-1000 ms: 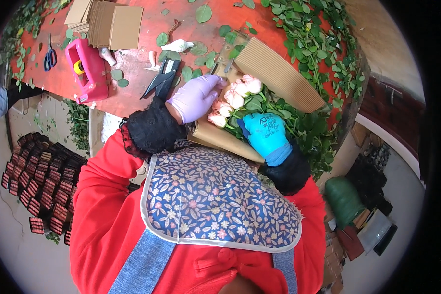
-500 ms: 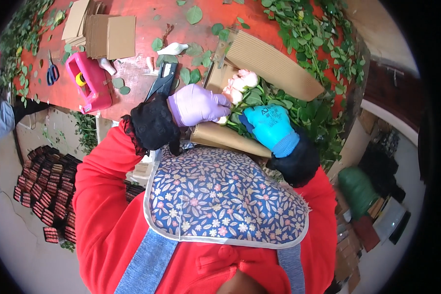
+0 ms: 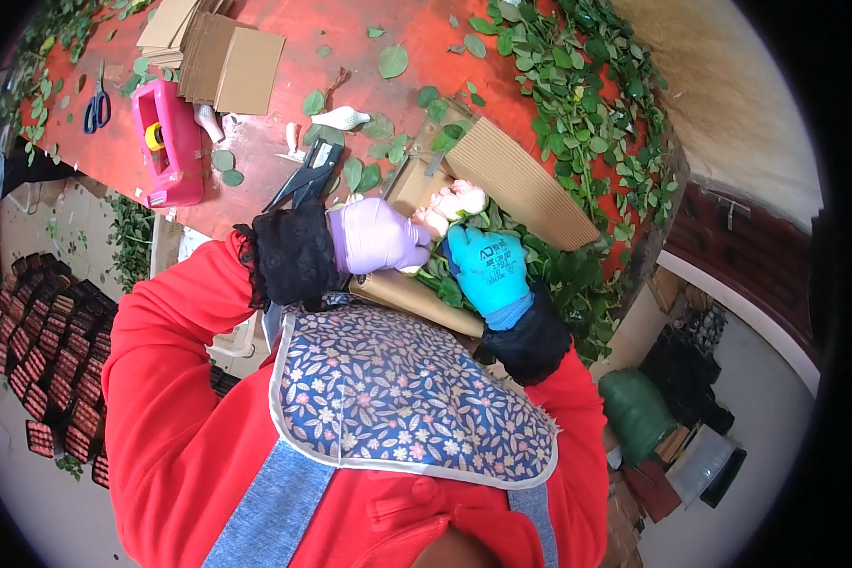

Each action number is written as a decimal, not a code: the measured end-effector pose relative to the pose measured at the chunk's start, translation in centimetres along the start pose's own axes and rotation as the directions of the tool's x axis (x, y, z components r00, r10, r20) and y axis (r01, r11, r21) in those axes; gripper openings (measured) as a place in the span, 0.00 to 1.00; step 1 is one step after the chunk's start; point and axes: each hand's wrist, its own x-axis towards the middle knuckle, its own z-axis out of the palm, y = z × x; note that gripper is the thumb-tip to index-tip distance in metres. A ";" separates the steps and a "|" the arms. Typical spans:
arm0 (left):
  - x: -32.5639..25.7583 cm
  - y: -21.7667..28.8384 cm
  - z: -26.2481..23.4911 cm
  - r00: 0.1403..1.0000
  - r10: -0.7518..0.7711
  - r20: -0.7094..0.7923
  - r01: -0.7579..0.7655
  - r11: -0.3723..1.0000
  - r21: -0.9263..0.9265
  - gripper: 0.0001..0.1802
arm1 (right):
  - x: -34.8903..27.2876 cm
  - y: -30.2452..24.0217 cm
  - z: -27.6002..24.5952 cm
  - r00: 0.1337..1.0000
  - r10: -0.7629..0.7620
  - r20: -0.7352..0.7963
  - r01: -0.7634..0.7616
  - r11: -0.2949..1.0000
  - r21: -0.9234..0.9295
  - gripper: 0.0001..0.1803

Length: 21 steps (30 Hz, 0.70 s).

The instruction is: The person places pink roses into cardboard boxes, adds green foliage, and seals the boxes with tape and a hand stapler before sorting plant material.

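Two gloved hands work at one bunch of pink roses [image 3: 457,200], of which at least three blooms can be counted, others being hidden by the gloves; the bunch lies in one corrugated brown wrapper [image 3: 523,180] at the near edge of the red counter [image 3: 284,47]. The left hand [image 3: 377,237], in a lilac glove, is at the blooms, its fingers curled; whether they grip a bloom cannot be told. The right hand [image 3: 490,273], in a bright blue glove, lies over the leafy stems just below the flowers, and its fingers are too covered to tell if they close on anything. Beside the left wrist is one black stapler [image 3: 312,172], with two green leaves [image 3: 361,177] next to it. Beyond lie two white bulb-shaped pieces [image 3: 342,117], well apart from each other, one pink tape dispenser [image 3: 169,147] with one yellow roll [image 3: 153,133], one pair of scissors [image 3: 97,107], and one pile of brown cardboard pieces [image 3: 246,71], too overlapped to count. One large heap of cut greenery [image 3: 592,133] covers the right side. One green sack [image 3: 636,412] sits on the floor.
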 end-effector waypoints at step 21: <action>-0.2 0.9 0.3 0.962 -0.270 -0.037 0.263 0.955 -0.135 0.19 | -0.4 0.7 -0.3 0.958 0.179 -0.223 -0.131 0.968 0.213 0.11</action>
